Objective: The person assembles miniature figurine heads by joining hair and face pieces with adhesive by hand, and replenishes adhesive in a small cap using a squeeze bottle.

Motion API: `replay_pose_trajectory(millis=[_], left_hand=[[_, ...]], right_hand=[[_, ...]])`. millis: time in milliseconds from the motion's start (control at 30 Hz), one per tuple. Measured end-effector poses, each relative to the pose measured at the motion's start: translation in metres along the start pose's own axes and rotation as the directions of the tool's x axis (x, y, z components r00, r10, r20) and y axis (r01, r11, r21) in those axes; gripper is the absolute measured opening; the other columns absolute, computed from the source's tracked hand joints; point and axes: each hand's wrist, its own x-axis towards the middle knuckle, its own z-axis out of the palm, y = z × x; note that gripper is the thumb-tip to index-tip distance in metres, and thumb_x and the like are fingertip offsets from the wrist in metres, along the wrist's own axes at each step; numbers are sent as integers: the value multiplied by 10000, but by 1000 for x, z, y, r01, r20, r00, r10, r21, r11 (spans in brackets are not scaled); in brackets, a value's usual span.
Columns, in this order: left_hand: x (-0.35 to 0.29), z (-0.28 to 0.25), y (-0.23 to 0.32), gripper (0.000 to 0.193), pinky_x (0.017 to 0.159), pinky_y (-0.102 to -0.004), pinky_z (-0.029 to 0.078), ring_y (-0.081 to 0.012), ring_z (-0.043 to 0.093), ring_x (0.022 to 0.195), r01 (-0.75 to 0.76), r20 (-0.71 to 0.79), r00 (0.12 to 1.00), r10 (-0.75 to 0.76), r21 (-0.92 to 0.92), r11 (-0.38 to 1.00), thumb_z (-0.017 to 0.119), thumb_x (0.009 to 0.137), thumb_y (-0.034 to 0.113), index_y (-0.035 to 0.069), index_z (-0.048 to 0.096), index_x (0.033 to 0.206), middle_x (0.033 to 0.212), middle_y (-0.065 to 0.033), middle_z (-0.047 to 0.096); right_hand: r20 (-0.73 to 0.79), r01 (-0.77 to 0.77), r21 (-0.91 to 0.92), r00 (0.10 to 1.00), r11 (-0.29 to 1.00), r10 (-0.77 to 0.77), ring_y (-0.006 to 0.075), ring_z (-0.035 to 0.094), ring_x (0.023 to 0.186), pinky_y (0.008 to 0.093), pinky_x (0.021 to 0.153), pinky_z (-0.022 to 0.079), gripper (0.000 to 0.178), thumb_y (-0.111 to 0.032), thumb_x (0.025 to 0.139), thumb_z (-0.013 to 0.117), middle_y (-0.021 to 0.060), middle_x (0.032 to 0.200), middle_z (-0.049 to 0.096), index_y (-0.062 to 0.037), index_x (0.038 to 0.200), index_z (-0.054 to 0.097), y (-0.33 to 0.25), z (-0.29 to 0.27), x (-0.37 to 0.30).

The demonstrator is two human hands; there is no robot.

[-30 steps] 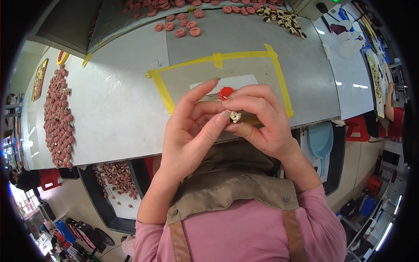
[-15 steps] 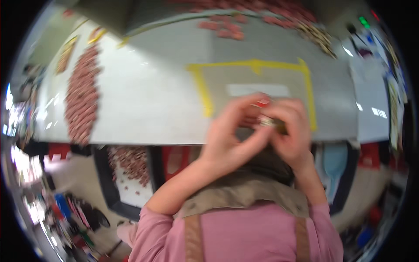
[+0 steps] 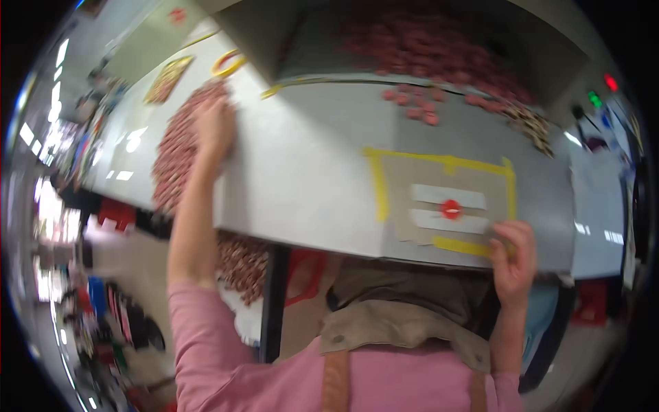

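Note:
My left hand (image 3: 214, 129) reaches out to the far end of a long bed of small reddish-pink pieces (image 3: 180, 154), laid in close rows on the white table. Its fingers point down onto the pieces and are blurred and partly hidden. By the lower right corner of a beige board (image 3: 412, 172), my right hand (image 3: 516, 264) is closed with curled fingers, around a small darkish thing I cannot make out. On that board lies a small round red piece (image 3: 450, 209), between two white strips (image 3: 449, 221). Yellow tape (image 3: 473, 247) edges the board.
A pink heap (image 3: 425, 48) lies under a shelf at the back, beside several beige pieces (image 3: 532, 127). A yellow tape roll (image 3: 228, 63) and a filled yellowish tray (image 3: 168, 79) sit at the far left. Below the table edge, a dark-framed drawer (image 3: 274, 302) holds reddish pieces.
My hands were together above the board and have parted. The left went far left to the pink rows, the right to the board's lower right corner. The red piece now lies on the board.

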Motion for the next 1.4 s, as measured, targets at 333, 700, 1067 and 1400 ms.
replay_pose_trajectory(millis=[333,700,1067,1400], left_hand=[[-20,-34,149,238,748,-318,452,-226,561,889,-203,42,950,308,-668,716,621,849,87,51,607,1084,997,-109,597],[-44,-16,283,178,818,-399,472,-308,555,981,-623,-173,744,645,-528,577,562,844,47,70,566,1020,1029,-119,557],[-104,-77,215,240,782,-215,411,-55,505,831,568,514,800,310,-815,-114,509,939,131,-1,563,1132,940,-12,575],[-173,-81,251,309,809,-252,437,-88,529,878,615,504,784,364,-543,-573,527,945,129,3,517,1227,1094,-31,544]], right_hand=[[39,-120,-233,990,965,132,199,572,861,286,746,464,189,-11,833,573,91,981,564,-5,1021,597,51,-55,38],[130,321,-471,946,822,-295,237,578,834,311,716,481,194,-141,873,588,95,948,551,-36,1035,577,124,-7,134],[353,-13,-143,934,990,64,198,562,796,291,703,457,170,-80,874,544,84,924,591,-34,1025,605,47,-27,64],[338,-21,-176,938,984,81,201,574,826,285,753,459,212,-72,902,502,87,932,586,-34,1085,601,55,-23,64]])
